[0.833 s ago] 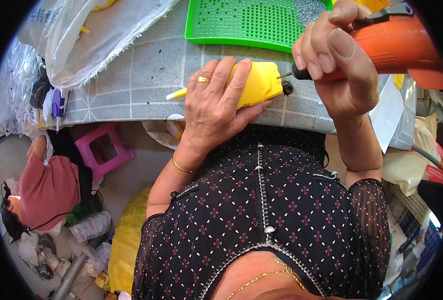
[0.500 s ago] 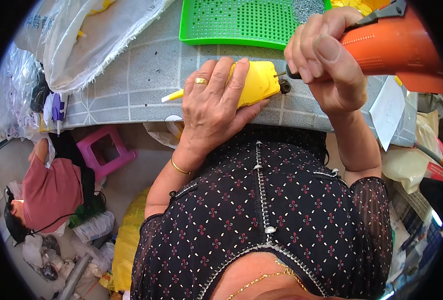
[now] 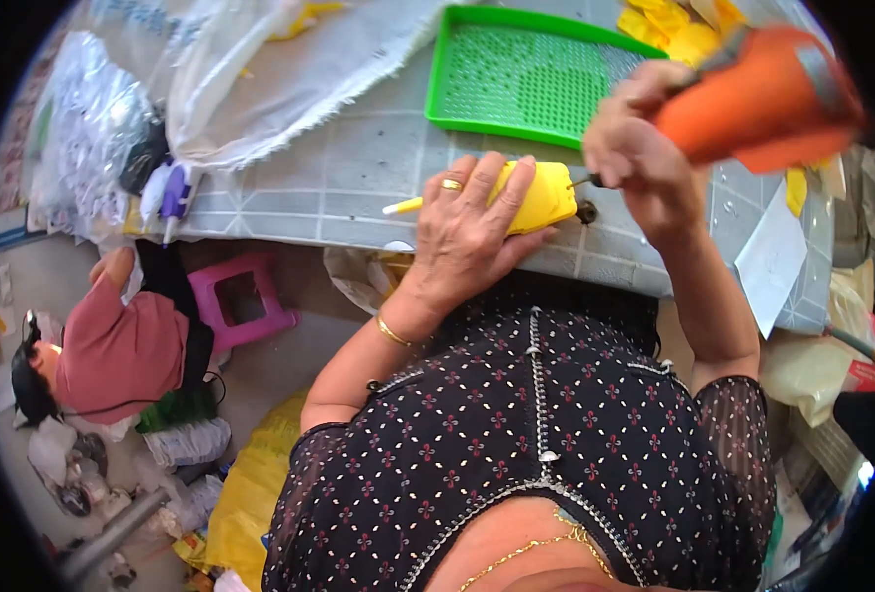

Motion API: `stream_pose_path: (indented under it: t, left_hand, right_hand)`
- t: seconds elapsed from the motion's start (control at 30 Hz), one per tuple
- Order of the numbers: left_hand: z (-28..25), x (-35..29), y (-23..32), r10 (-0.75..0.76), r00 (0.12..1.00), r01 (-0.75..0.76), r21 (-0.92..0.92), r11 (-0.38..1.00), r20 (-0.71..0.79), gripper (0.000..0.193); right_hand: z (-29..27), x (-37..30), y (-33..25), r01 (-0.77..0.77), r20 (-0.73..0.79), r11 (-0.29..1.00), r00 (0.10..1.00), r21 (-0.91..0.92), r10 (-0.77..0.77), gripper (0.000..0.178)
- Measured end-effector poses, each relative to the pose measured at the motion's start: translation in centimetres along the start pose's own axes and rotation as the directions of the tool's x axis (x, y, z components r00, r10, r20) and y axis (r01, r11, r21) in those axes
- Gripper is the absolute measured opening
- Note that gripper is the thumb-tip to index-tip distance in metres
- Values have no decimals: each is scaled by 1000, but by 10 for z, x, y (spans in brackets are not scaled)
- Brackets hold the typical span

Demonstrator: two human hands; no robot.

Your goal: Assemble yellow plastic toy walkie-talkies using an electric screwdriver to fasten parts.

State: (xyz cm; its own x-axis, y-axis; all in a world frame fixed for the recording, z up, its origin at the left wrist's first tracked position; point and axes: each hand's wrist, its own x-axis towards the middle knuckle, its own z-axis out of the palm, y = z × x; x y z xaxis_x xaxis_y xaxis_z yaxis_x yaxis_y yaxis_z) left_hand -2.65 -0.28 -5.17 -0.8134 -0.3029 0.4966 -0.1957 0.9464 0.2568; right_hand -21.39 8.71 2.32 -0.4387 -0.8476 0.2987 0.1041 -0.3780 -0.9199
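Note:
A yellow plastic casing (image 3: 548,197) with a white-tipped stem lies on the grey table. My left hand (image 3: 472,227) is closed over it, fingers on top and thumb along the near side. My right hand (image 3: 645,168), blurred by motion, grips an orange power screwdriver (image 3: 753,109). Its thin bit (image 3: 582,182) points left at the casing's right end; whether it touches a screw there, I cannot make out. A small dark round piece (image 3: 586,211) sits just beside that end. Beyond my hands stands a green perforated tray (image 3: 435,89) with many small screws in it.
A white woven sack (image 3: 260,109) with yellow pieces lies at the left. More yellow parts (image 3: 669,35) are at the back right, above a white paper sheet (image 3: 773,257). A purple tool (image 3: 176,192) is at the table's left edge. Another person (image 3: 126,340) sits by a pink stool (image 3: 245,301).
The whole view has shifted, so the table and hands appear farther right and lower. The screwdriver is now blurred and its body tilted, while my left hand stays on the yellow casing.

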Motion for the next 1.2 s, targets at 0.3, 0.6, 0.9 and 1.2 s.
stream_pose_path:
  t: [0.3, 0.6, 0.9, 1.2]
  left_hand:
    - [-115, -99, -43, -274, 959, 281, -132, 951, 69, 65]
    - [-31, -254, -122, -635, 700, 609, 192, 770, 327, 64]
    - [-57, -173, -106, -606, 516, 808, -110, 579, 606, 56]
    - [-155, -83, -86, -365, 904, 303, -267, 915, -223, 62]
  right_hand:
    - [-58, 19, -48, 110, -194, 336, 633, -936, -749, 49]
    - [70, 117, 58, 572, 438, 326, 805, -752, -401, 27]
    - [109, 280, 226, 267, 275, 90, 957, -959, 89, 33]
    - [77, 158, 39, 347, 431, 377, 887, -859, 167, 22]
